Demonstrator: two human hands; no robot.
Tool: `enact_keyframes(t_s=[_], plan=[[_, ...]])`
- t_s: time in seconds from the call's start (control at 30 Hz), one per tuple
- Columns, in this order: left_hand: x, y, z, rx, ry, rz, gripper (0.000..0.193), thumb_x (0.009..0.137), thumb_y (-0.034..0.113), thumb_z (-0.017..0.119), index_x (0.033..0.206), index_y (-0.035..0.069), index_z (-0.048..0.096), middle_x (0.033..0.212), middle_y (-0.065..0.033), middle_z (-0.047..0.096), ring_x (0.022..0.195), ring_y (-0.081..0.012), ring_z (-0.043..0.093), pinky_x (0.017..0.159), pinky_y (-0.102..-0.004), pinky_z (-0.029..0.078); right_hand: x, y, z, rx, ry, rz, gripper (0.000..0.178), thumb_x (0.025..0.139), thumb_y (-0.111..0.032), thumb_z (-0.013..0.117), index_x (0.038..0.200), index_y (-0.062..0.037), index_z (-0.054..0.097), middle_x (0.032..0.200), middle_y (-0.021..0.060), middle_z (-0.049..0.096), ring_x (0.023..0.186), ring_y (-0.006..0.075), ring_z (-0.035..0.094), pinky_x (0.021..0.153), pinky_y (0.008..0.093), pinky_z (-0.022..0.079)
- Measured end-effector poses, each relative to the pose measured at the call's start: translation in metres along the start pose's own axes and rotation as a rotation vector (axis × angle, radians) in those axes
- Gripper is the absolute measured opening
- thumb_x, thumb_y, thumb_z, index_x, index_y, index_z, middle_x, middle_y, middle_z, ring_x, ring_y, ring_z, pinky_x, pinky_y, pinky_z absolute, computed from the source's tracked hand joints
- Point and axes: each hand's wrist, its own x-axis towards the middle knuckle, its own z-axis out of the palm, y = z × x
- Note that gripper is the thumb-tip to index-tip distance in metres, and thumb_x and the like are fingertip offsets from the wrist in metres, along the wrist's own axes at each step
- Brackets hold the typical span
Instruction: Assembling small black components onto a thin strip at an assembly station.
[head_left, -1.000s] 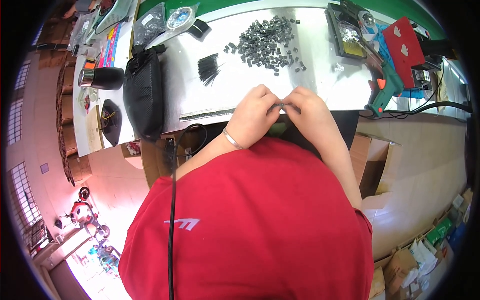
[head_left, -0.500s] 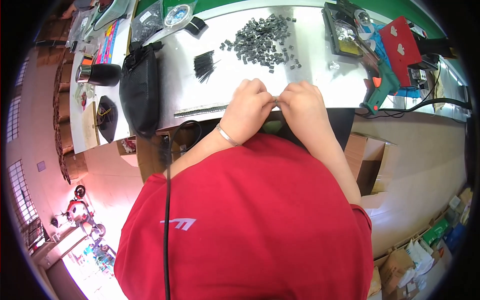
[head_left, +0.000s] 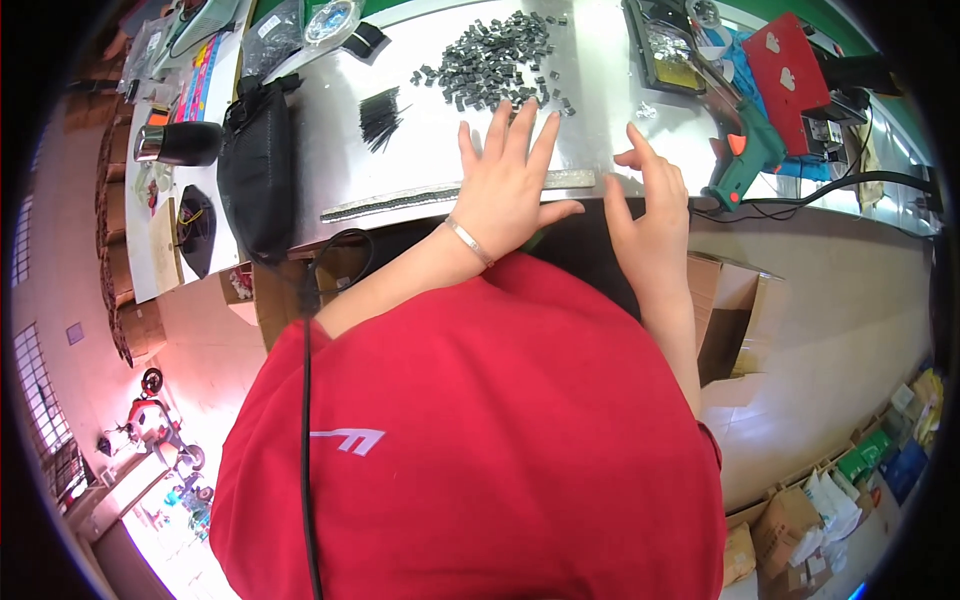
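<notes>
My left hand [head_left: 502, 190] is spread with its palm down over a long, thin strip [head_left: 390, 203] along the table's near edge. Its fingertips reach the near side of a pile of small black pieces [head_left: 490, 62]. Part of the strip is hidden beneath this hand, and its right end shows again past my thumb. My right hand [head_left: 650, 205] hovers at the strip's right end, fingers apart and nothing visible in them. To the left of the pile lies a bundle of thin black pins or wires [head_left: 380, 119].
A black pouch [head_left: 257, 170] and a dark cylinder [head_left: 185, 144] are on the left. At the right lie a green glue gun [head_left: 748, 155], a dark tray [head_left: 668, 50] and a red panel [head_left: 787, 65]. A black cable [head_left: 306, 450] hangs down in front of my shirt.
My hands have come apart from their pinch at the strip. The left has spread and reached forward to the pile's edge; the right has moved rightward and opened.
</notes>
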Motion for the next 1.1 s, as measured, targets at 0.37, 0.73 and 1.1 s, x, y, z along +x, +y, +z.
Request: enact_keyframes(t_s=[0.37,0.73,1.1], plan=[[0.001,-0.005,0.009,0.06,-0.036,0.008,0.109,0.076,0.065,0.073,0.153,-0.001,0.032,0.156,-0.0162,0.037,0.145,-0.0378,0.034,0.108,-0.0734,0.025,-0.024,0.01,-0.005,0.04,-0.046,0.065,0.046,0.086,-0.001,0.068,0.131,-0.0065,0.061,0.1,0.0048,0.068,0.099,0.0228,0.063,0.096,0.0374,0.043],[0.001,-0.013,-0.177,-0.992,-0.304,1.104,0.011,0.086,0.002,0.062,0.087,0.001,0.073,0.08,-0.011,0.069,0.071,-0.0225,0.067,0.059,-0.034,0.052,-0.04,0.009,-0.016,0.037,0.034,0.044,0.026,0.091,0.003,0.066,0.115,-0.0029,0.071,0.097,0.0081,0.07,0.093,0.019,0.066,0.089,0.0305,0.05],[-0.087,0.027,-0.221,-0.937,0.172,0.427,0.013,0.093,0.013,0.058,0.095,0.003,0.068,0.082,-0.0067,0.065,0.068,-0.0237,0.066,0.06,-0.0328,0.049,-0.056,-0.014,0.0,0.196,-0.093,-0.037,0.027,0.091,0.005,0.066,0.116,-0.0024,0.07,0.096,0.0076,0.07,0.091,0.0162,0.067,0.086,0.0271,0.05]])
